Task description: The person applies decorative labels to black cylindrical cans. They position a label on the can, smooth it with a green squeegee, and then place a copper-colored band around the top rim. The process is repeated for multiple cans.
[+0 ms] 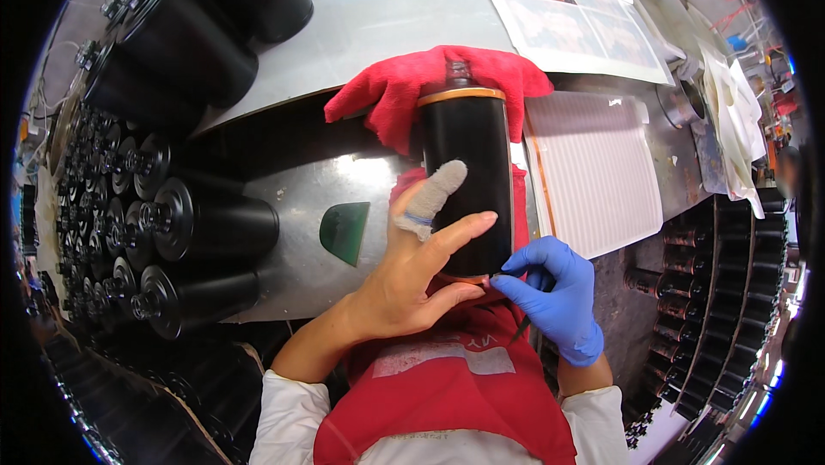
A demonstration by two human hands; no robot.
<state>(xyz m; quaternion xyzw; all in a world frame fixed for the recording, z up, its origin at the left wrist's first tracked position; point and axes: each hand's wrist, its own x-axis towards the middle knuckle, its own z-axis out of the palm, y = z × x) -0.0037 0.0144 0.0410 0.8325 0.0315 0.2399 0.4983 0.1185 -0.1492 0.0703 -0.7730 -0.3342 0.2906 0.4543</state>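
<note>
A glossy black bottle (468, 138) lies with its neck pointing away from me, an orange band (464, 97) round its shoulder and another at its base. My left hand (404, 267) grips its left side, thumb near the base; one finger wears a grey cloth cover (438, 194). At the base edge, my right hand (554, 293), in a blue glove, has thumb and forefinger pinched together. A thin dark tool (521, 328) sticks out below that palm; its kind is mostly hidden. Under the bottle's neck is a bunched red cloth (395, 91).
A green scraper-like plate (345, 233) lies on the metal table (296, 207), left of my hand. Several black bottles (210, 220) are stacked at the left. A striped white sheet (597, 164) with an orange strip lies right. Printed sheets (571, 14) are behind, racked bottles (687, 293) at right.
</note>
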